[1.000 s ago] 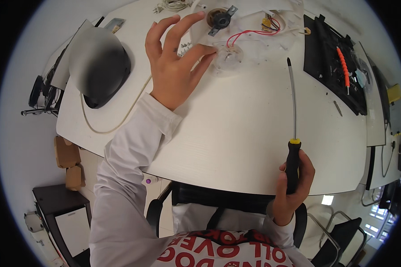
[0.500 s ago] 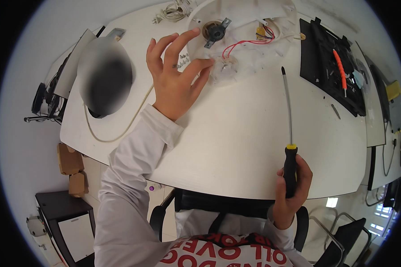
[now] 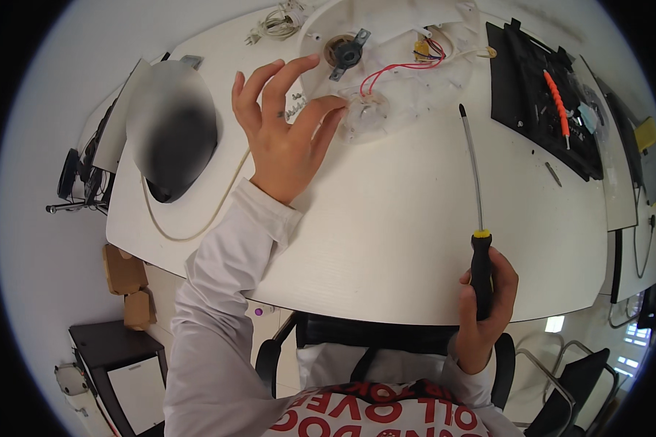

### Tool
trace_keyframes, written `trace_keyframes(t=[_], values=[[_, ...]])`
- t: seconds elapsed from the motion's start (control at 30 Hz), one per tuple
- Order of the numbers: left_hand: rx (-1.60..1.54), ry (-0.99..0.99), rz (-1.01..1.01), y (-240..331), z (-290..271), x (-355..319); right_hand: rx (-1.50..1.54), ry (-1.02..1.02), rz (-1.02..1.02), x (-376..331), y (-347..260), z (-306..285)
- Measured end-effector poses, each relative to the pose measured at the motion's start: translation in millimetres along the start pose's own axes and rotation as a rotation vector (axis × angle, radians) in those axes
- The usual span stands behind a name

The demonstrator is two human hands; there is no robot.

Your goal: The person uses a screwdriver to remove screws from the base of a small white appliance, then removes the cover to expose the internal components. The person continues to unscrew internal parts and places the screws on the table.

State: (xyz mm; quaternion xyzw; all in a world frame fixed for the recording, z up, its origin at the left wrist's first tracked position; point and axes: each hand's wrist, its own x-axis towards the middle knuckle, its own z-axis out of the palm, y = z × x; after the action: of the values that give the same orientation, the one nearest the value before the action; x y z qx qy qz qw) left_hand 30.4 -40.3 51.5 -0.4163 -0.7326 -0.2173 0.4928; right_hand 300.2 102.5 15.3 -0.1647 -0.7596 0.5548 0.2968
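My left hand [image 3: 283, 138] reaches over the table with thumb and index fingertip pinched at the edge of a clear round plastic part [image 3: 368, 115]; the other fingers are raised and spread. Two red wires [image 3: 393, 69] run from that part into a white plastic housing [image 3: 393, 20], where a dark round speaker-like part [image 3: 345, 52] with metal tabs and a yellow component [image 3: 421, 49] sit. Several small screws [image 3: 295, 107] lie behind my left fingers. Near the table's front edge, my right hand [image 3: 492, 309] is wrapped round the black and yellow handle of a screwdriver [image 3: 481, 247], its tip pointing away from me.
An open black tool case [image 3: 543, 109] holding an orange twisted rod [image 3: 556, 105] lies at the right, beside a small metal bit [image 3: 553, 175]. A dark oval object [image 3: 173, 138], partly blurred, stands at left with a white cable [image 3: 182, 238]. Coiled cord [image 3: 278, 25] lies at the back.
The whole view has shifted slightly. My left hand keeps its pinch at the clear part, and my right hand still grips the screwdriver, a little farther right in view.
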Motion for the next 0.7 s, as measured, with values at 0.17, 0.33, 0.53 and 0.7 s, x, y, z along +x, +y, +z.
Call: trace_keyframes(t=[0.17,0.33,0.53,0.7], values=[[0.085,-0.032,0.021,4.2,-1.0,-1.8,0.029,0.019,0.005,-1.2,2.4,1.2],[0.106,-0.017,0.073,-0.8,-1.4,-1.5,0.012,0.004,0.0,1.8,-0.4,0.5],[0.091,-0.054,-0.008,9.9,-5.9,6.7,0.02,-0.013,-0.031,4.9,-1.7,-0.5],[0.116,-0.041,0.082,6.8,-5.7,6.3,-0.002,-0.033,-0.07,6.3,-1.4,-1.5]])
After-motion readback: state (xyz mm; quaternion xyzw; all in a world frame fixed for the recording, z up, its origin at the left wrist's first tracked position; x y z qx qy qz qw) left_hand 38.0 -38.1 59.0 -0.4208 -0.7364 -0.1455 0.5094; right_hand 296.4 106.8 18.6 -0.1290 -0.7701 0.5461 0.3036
